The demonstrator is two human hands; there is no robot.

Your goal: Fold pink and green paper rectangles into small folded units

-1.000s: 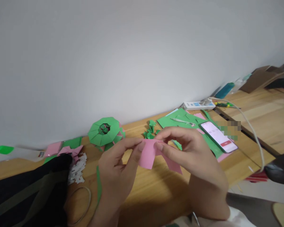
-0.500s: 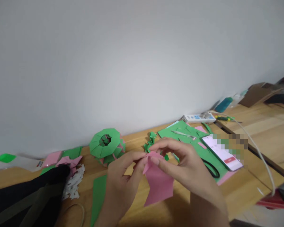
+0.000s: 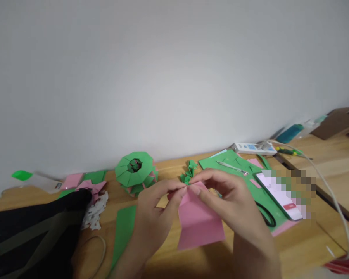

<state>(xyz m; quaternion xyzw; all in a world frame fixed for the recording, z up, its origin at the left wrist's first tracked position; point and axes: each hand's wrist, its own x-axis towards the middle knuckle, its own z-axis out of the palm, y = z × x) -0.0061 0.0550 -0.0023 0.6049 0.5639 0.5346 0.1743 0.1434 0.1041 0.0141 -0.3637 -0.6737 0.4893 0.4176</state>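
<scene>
A creased sheet of pink paper [image 3: 202,223] hangs between both hands above the wooden table. My left hand [image 3: 159,213] pinches its upper left corner between thumb and fingers. On the upper edge, close beside it, my right hand [image 3: 228,197] grips the paper with thumb on the near side. The lower part of the sheet bends along a crosswise fold. Just behind the fingertips stand small folded green pieces [image 3: 190,170], partly hidden. A round green and pink folded-paper model [image 3: 135,172] rests behind my left hand.
A green sheet [image 3: 123,228] lies left of my hands, beside a dark cloth [image 3: 37,236] and pink folded pieces [image 3: 91,187]. At the right are a green mat [image 3: 250,186], a phone [image 3: 279,197], a power strip [image 3: 253,148] and a white cable [image 3: 331,193].
The pink paper's upper part, folded over before, now lies more opened out and flatter, and my fingertips sit farther apart. The camera view has shifted, with the right-side objects appearing farther right.
</scene>
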